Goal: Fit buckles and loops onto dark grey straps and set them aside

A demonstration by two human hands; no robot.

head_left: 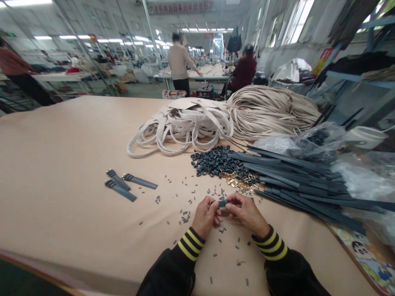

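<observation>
- Left hand [205, 213]: I see its thumb and fingers pinched closed on one end of a short dark strap [222, 203], with a glint of gold at the fingertips.
- Right hand [245, 210]: thumb and fingertips close on the strap's other end, so it lies between the two hands, near the table's front edge.
- Around the hands, small dark bits [215, 255] lie scattered over the tan tabletop [77, 144].
- To the left, three buckled straps [141, 181] lie near one another.
- Just beyond the hands: gold buckles [236, 179] beside a heap of dark loops [212, 160].
- To the right, long dark strips [293, 172] lie in a stack, near clear plastic bags [358, 174].
- Farther back, white straps [165, 137] touch a thick beige bundle [271, 109].
- Across the room, two people, in beige [179, 61] and maroon [246, 69], are at another table [160, 76].
</observation>
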